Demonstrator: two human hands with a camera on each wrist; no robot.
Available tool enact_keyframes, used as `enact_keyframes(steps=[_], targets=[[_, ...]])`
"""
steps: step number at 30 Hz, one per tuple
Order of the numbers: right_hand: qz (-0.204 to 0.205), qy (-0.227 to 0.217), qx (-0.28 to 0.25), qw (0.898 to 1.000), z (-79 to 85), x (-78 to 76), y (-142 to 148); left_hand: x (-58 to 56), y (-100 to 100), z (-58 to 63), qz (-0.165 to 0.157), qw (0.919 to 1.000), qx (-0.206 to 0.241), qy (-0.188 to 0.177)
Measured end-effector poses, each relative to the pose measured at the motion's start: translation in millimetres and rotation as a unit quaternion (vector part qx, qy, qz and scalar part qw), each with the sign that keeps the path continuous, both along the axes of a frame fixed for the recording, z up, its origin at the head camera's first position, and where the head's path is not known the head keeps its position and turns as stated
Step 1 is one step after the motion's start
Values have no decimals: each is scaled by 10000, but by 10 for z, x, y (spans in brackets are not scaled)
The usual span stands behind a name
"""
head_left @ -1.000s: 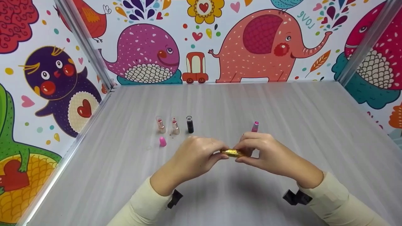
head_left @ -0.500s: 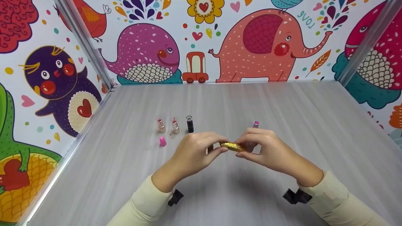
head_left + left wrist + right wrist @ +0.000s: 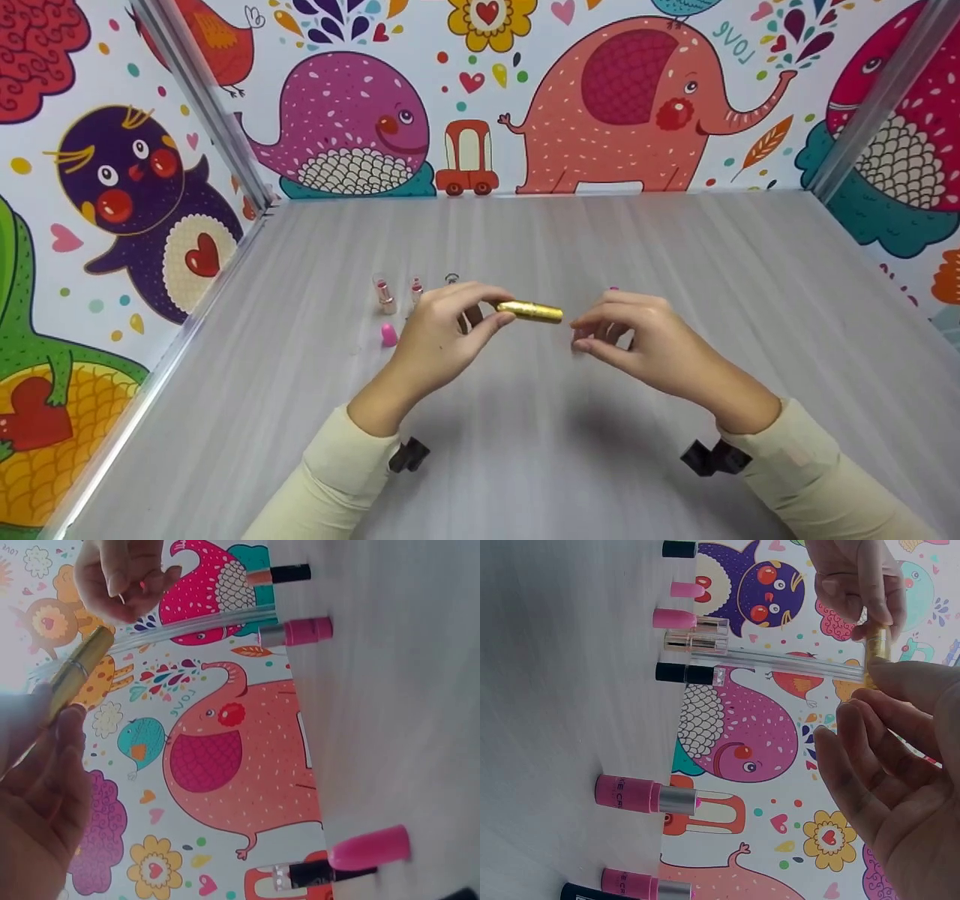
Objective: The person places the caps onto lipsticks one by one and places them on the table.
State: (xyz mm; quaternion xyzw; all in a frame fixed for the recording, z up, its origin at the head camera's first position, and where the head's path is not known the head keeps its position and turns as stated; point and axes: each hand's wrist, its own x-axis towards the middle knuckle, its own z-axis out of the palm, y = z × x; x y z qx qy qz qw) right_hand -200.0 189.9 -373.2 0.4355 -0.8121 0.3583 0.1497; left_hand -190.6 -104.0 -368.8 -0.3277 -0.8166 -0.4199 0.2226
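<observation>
My left hand pinches one end of a gold lipstick tube between thumb and fingers. The tube lies nearly level above the table, its other end pointing towards my right hand. In the left wrist view the gold lipstick tube shows a thin band round its middle. A small gap separates it from my right fingertips in the head view. My right hand's fingers are loosely bent, and the right wrist view shows them relaxed. A tiny red spot shows at that hand, too small to identify.
Two rose-gold lipsticks with clear caps stand at the left, a pink cap before them. A black lipstick is mostly hidden behind my left hand in the head view. A pink lipstick tube stands behind my right hand. Printed walls enclose the table.
Both hands gripped the gold lipstick tube earlier. Now my right hand has let go, and my left hand has moved up and left with the tube.
</observation>
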Motion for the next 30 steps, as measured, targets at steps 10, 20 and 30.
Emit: enact_keyframes(steps=[10,20,30], targets=[[-919,-145,448,9947,52,-42,152,-233,-101,-54,873,9919,-911,-150],[-1203,-99,521,9913,109,-88,221,-509,-30,188,1021,9645,-2404,-391],[-1589,-711,1146,9780,116,-140,325,-820,7,200,1223,9470,-2829,-907]])
